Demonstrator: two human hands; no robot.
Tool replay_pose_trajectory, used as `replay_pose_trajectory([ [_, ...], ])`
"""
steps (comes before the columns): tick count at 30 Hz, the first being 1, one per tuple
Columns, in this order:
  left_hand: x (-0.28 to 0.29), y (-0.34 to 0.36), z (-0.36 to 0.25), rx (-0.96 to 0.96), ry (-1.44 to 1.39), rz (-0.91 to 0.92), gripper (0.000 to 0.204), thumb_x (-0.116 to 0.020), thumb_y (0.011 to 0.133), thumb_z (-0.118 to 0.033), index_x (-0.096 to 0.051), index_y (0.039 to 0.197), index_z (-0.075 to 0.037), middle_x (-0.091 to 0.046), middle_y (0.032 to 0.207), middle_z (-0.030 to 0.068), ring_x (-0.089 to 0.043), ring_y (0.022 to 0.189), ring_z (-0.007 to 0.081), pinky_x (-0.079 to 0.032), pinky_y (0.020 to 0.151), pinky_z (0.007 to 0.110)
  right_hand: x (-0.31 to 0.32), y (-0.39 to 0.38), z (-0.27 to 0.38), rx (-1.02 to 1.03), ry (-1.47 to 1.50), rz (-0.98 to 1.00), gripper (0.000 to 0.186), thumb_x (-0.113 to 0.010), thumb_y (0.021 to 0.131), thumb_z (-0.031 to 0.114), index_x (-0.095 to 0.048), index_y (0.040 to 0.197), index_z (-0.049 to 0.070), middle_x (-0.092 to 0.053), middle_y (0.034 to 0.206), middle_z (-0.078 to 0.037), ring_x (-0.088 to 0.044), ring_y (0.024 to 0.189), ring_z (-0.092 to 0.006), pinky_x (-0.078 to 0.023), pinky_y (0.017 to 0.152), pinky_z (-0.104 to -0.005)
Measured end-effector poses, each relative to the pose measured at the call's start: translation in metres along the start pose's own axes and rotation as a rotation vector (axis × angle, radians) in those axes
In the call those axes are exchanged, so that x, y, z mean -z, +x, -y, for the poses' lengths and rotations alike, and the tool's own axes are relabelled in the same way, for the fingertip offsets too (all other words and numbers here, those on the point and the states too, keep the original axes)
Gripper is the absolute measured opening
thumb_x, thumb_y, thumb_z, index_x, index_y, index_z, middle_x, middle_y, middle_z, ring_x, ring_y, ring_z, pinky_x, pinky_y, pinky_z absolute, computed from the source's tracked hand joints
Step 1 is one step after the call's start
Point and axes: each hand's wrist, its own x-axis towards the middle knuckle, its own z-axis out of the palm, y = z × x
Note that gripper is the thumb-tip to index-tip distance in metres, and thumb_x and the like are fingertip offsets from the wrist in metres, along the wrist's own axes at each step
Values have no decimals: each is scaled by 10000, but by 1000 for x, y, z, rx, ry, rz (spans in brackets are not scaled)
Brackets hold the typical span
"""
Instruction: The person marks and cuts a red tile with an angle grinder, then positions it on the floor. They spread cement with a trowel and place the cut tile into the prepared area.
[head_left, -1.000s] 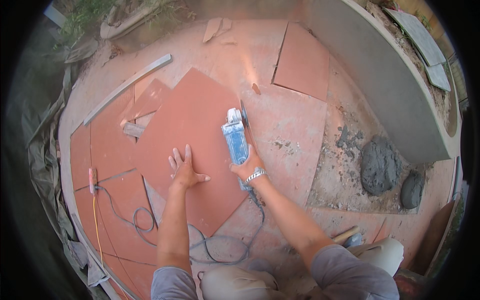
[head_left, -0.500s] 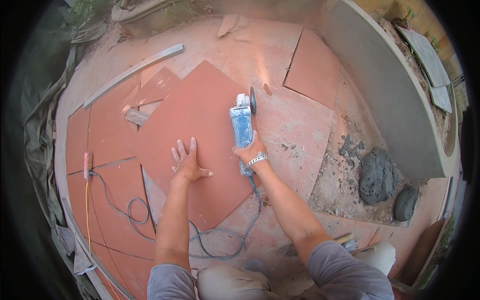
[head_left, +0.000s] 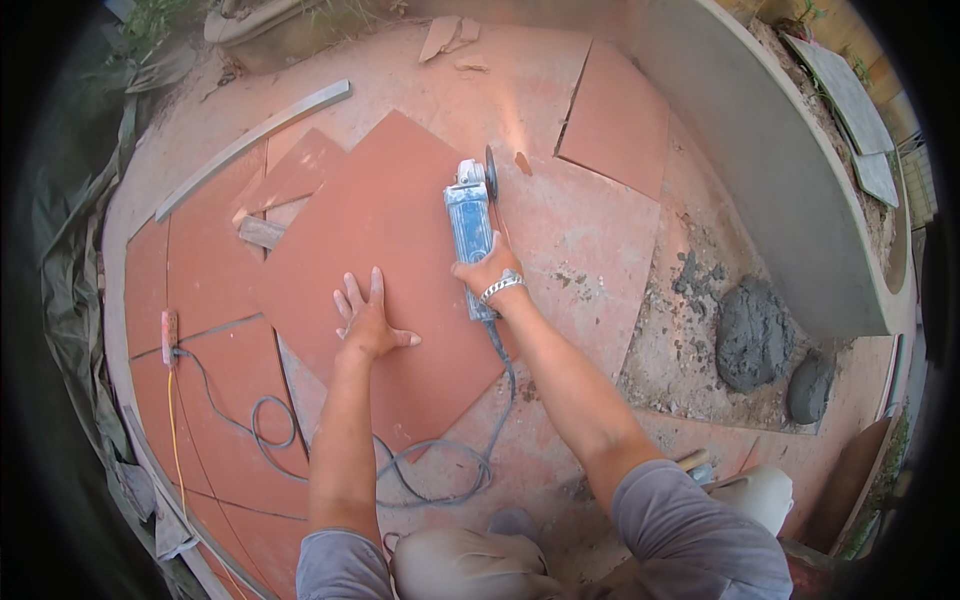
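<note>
A large red tile [head_left: 400,200] lies turned cornerwise over the other paving. My left hand [head_left: 368,322] rests flat on it with the fingers spread. At the tile's right edge my right hand [head_left: 488,272] is wrapped round the body of a blue angle grinder [head_left: 468,222]. The grinder's dark disc [head_left: 492,174] stands upright at that edge, and a spray of orange dust trails from it. From the grinder's rear a grey cord [head_left: 505,385] runs down and loops across the floor.
A pink socket block [head_left: 170,336] joins the cord to a yellow lead on the left. A metal straightedge [head_left: 260,140] lies far left. Dark mortar heaps [head_left: 752,335] sit at the right, near a curved concrete wall [head_left: 770,150]. Another red tile [head_left: 620,120] lies far right.
The grinder and my right hand have moved a little farther along the tile's right edge. My left hand stays spread on the tile. The whole view has shifted slightly.
</note>
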Motion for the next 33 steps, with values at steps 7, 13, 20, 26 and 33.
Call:
replay_pose_trajectory([
  [7, -1, -1, 1, -3, -13, -8, 1429, -999, 574, -277, -72, 1662, -271, 119, 1716, 160, 63, 1571, 442, -283, 1133, 756, -3, 5, -1, -5, -34, -23, 1027, -804, 682, 366, -371, 1479, -116, -638, 1302, -298, -650, 1201, -377, -504, 1038, -391],
  [13, -2, -2, 2, -2, -32, -10, 1426, -999, 574, -272, -76, 1662, -274, 127, 1716, 157, 77, 1572, 435, -271, 1136, 759, -6, 8, -6, 10, -49, -33, 877, -803, 685, 355, -482, 1369, -90, -680, 1225, -273, -680, 1130, -375, -529, 987, -407],
  [20, 2, -4, 4, -5, -55, 3, 1412, -993, 585, -269, -79, 1661, -275, 127, 1715, 161, 81, 1572, 431, -265, 1143, 754, -14, 8, -13, 35, -1, -70, 735, -811, 694, 325, -545, 1266, -52, -709, 1139, -234, -704, 1046, -353, -543, 946, -410],
  [26, 6, -3, 7, -2, -51, 18, 1395, -984, 608, -266, -70, 1661, -282, 137, 1713, 168, 83, 1572, 435, -274, 1145, 742, -13, -14, -12, 51, -43, -79, 706, -806, 695, 331, -558, 1247, -32, -716, 1108, -222, -713, 1016, -335, -555, 910, -412],
  [33, 5, 1, 10, -2, -48, 22, 1418, -987, 599, -274, -46, 1660, -299, 134, 1713, 169, 82, 1570, 441, -284, 1135, 748, -4, -31, -9, -17, -56, 7, 743, -802, 686, 335, -547, 1276, -39, -723, 1080, -218, -721, 979, -325, -561, 891, -412],
])
